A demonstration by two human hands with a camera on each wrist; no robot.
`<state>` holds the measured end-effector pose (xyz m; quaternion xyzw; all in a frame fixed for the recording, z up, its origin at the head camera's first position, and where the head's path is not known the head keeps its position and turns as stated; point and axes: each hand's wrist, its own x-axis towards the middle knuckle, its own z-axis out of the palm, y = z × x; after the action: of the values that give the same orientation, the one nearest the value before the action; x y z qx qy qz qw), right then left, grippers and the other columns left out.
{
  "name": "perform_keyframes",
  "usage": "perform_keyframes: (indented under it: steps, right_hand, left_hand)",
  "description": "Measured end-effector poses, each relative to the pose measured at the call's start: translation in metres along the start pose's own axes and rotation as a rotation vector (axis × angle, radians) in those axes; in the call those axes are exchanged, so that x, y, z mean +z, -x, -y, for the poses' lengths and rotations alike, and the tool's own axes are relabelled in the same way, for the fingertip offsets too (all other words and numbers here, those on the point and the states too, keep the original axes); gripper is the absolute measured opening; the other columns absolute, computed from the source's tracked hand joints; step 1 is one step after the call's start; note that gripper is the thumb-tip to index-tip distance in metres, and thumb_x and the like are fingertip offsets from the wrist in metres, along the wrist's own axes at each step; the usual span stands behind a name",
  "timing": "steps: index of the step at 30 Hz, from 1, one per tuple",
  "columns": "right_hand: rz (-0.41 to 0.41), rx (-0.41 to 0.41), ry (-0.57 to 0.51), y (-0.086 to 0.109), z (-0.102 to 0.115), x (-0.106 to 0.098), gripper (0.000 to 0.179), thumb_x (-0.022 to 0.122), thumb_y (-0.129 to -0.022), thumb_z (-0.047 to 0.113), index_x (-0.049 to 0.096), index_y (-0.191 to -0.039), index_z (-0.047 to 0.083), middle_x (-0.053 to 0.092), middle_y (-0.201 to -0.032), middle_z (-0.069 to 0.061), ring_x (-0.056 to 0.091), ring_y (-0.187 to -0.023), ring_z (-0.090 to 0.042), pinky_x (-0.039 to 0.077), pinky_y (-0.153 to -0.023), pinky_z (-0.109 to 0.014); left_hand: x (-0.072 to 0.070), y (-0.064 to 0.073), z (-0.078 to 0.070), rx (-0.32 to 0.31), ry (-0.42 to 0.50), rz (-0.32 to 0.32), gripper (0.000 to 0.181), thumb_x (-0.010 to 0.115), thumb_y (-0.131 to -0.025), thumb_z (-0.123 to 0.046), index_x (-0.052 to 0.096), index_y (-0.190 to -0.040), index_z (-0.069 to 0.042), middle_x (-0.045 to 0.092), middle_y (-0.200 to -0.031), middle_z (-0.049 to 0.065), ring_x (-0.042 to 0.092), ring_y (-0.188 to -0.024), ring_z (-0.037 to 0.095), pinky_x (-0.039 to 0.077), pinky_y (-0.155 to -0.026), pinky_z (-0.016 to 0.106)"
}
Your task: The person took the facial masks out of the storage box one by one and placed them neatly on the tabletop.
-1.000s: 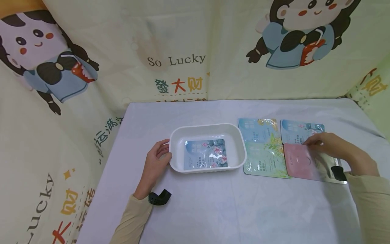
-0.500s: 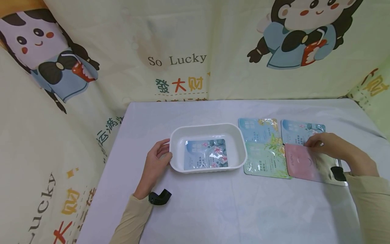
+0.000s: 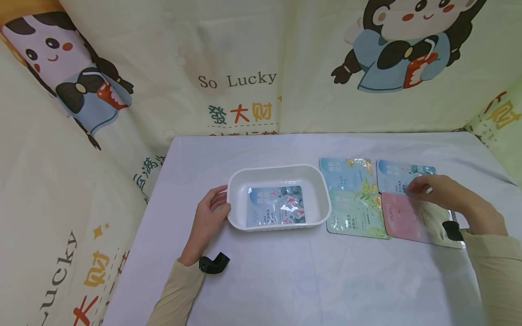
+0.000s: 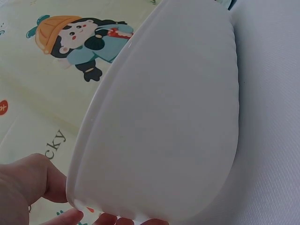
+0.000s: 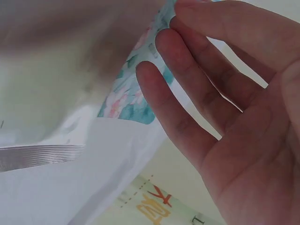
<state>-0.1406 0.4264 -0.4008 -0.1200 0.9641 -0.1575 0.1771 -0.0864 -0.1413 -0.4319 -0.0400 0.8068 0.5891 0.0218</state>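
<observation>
My left hand [image 3: 210, 217] touches the left end of a white plastic tray [image 3: 233, 181], its thumb and fingertips at the rim and outer wall. Inside the tray lies a blue sheet mask packet [image 3: 265, 210] with pink flowers. At the right, my right hand [image 3: 442, 192] is over a pink and silver sheet mask packet [image 3: 401, 215], fingertips right at its upper edge. Behind it lies another blue flowered packet [image 3: 393, 176], partly covered by the hand. In the right wrist view several fingers [image 5: 187, 79] stretch loosely past the silvery packet; I cannot tell whether thumb and index pinch its edge.
Left of the pink packet lie a green sheet mask packet [image 3: 352, 215] and a light blue one [image 3: 340, 174], close beside the tray's right end. A white cloth covers the table [image 3: 293, 276]. Printed curtains [image 3: 240, 45] hang behind and to the left.
The pink packet has shifted very slightly toward the front, and the reflections on it have changed. Both hands and the tray stay nearly where they were. The left curtain has moved a little.
</observation>
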Motion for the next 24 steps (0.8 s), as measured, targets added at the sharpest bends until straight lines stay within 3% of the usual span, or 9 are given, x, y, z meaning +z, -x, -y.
perform_keyframes:
  steps: [2,11,24]
  right_hand:
    - [-0.01,-0.003,0.001,-0.001,0.003,-0.001,0.019,0.068,-0.085,-0.002,0.069,-0.104,-0.006,0.069,-0.096,-0.012,0.062,-0.092,-0.031,0.055,-0.08,-0.048]
    - [-0.061,-0.063,0.012,-0.006,0.021,-0.008,0.017,0.069,-0.088,0.001,0.069,-0.104,-0.003,0.069,-0.096,-0.005,0.062,-0.091,-0.024,0.053,-0.071,-0.027]
    - [-0.075,-0.057,-0.039,-0.012,0.056,-0.016,0.025,0.065,-0.091,0.005,0.064,-0.115,-0.005,0.067,-0.104,-0.013,0.06,-0.098,-0.031,0.054,-0.086,-0.051]
  left_hand:
    - [0.0,0.0,0.0,0.001,-0.003,-0.001,0.047,0.058,-0.092,-0.01,0.054,-0.138,-0.017,0.061,-0.132,0.008,0.06,-0.12,0.023,0.056,-0.086,0.025]
    - [0.0,0.0,-0.001,-0.005,0.002,0.0,0.047,0.058,-0.092,-0.011,0.054,-0.138,-0.018,0.061,-0.132,0.007,0.06,-0.12,0.022,0.056,-0.084,0.024]
    - [0.0,0.001,-0.002,-0.007,-0.003,0.003,0.048,0.059,-0.092,-0.011,0.053,-0.14,-0.018,0.06,-0.134,0.008,0.059,-0.122,0.022,0.055,-0.088,0.026]
